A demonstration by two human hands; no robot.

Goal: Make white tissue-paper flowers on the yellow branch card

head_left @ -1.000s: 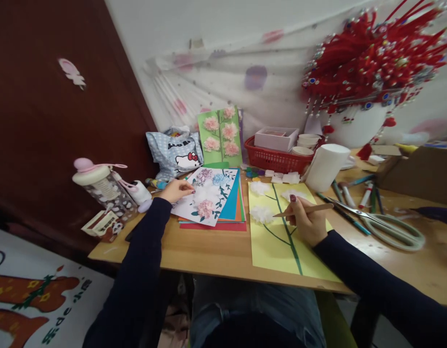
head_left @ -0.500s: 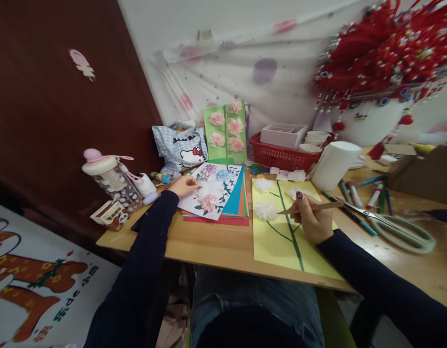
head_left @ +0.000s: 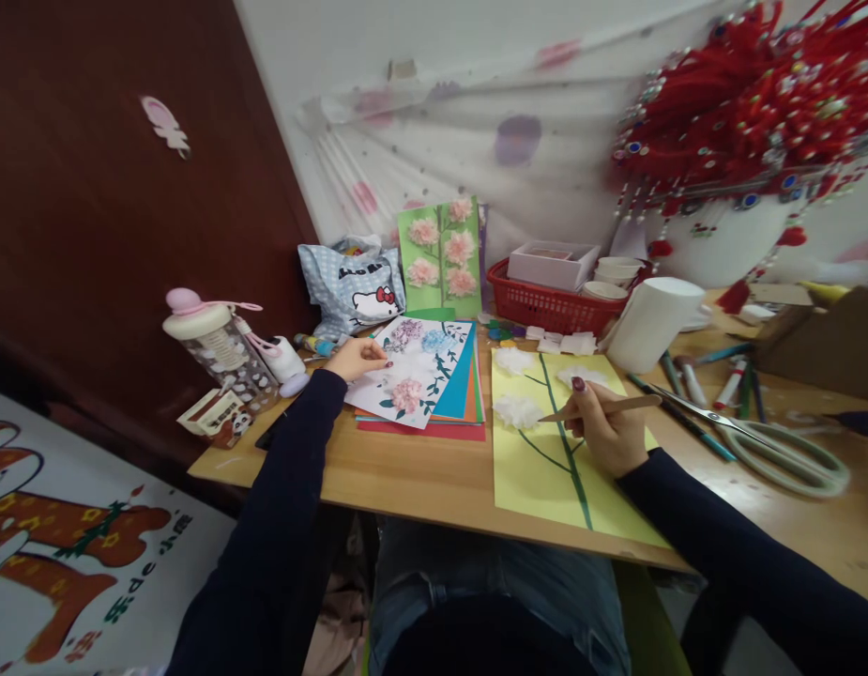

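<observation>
My right hand point(head_left: 606, 427) grips a thin wooden stick point(head_left: 602, 407) over a yellow sheet point(head_left: 539, 474) with a green drawn stem and white tissue flowers point(head_left: 516, 409). The stick's tip points left, close to the middle flower. My left hand point(head_left: 359, 358) rests with fingers curled at the left edge of a white flower card point(head_left: 416, 371), pinching its edge. That card lies on top of a stack of coloured paper point(head_left: 458, 399).
Large scissors point(head_left: 771, 441) and several pens point(head_left: 715, 380) lie right of the yellow sheet. A white roll point(head_left: 648, 324) and red basket point(head_left: 553, 305) stand behind it. A water bottle point(head_left: 219, 347), patterned bag point(head_left: 353, 286) and green flower card point(head_left: 440, 258) sit at the left rear.
The view shifted a little; my left hand closed slightly on the edge of the white card. My right hand and the stick kept their place over the yellow sheet.
</observation>
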